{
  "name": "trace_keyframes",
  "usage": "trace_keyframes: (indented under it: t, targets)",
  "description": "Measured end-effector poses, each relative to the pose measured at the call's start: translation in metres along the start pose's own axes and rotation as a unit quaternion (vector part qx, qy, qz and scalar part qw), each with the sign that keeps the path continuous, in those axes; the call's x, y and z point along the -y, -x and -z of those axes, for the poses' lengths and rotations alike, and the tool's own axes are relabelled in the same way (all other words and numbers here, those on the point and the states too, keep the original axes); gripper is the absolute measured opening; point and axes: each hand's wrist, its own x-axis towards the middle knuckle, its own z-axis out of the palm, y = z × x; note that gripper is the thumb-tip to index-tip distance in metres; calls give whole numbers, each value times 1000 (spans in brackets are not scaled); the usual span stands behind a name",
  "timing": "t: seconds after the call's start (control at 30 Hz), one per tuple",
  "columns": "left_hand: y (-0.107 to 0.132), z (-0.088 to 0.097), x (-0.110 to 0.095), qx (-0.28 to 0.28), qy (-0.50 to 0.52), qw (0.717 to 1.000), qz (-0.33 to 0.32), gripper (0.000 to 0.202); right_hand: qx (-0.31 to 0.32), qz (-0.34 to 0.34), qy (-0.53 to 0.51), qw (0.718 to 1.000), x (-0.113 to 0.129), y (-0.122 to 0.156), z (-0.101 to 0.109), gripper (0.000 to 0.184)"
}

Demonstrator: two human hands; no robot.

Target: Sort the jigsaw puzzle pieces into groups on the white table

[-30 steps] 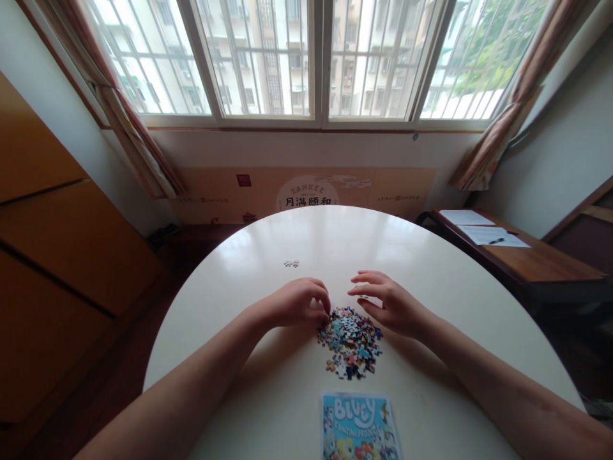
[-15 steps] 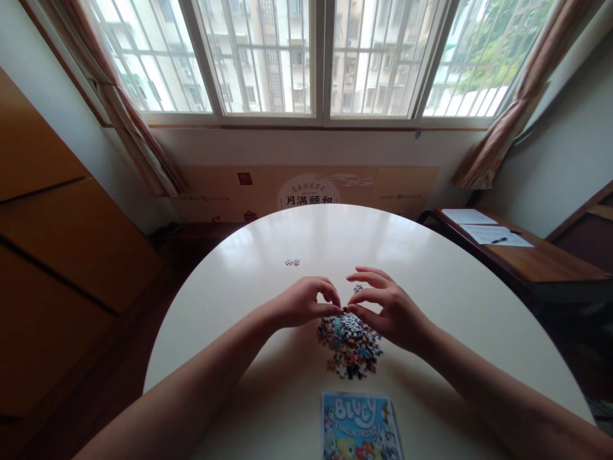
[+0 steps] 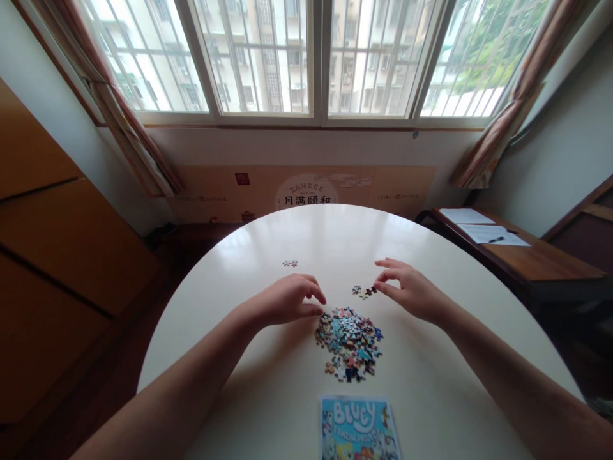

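Observation:
A heap of small, many-coloured jigsaw puzzle pieces [image 3: 348,338] lies on the white round table [image 3: 230,396]. At the heap's far left edge is my left hand [image 3: 290,299], thumb and index finger a little apart with nothing visible between them. Beyond the heap to the right, my right hand [image 3: 407,289] pinches a dark puzzle piece [image 3: 371,291] at the table surface. Right beside that piece are a few loose puzzle pieces [image 3: 357,291], light and yellowish. Whether they are joined is too small to tell.
Another small group of puzzle pieces [image 3: 290,263] lies farther back on the left. A blue "Bluey" picture card or booklet [image 3: 359,425] lies at the near side. To the right stands a wooden side table [image 3: 550,262] with papers [image 3: 493,234] and a pen.
My right hand has moved right, away from the heap, and now has a dark piece beside the loose ones. My left hand has shifted slightly left, and the hands are farther apart.

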Motion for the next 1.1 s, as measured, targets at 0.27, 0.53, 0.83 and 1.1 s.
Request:
trace_keyframes:
  t: [0.27,0.53,0.83,1.1]
  targets:
    - [0,-4,-4,31,-11,999,-31,14,-9,-17,31,999,-11,-4,-12,22]
    - [-1,-8,-4,17,-28,999,-35,11,-32,-26,1,999,-7,-4,-17,24]
    - [-3,-8,-5,50,51,997,23,7,-48,-3,-20,999,-4,-3,-21,22]
    - [11,36,49,-126,139,977,100,19,-59,13,-46,997,0,-3,-19,20]
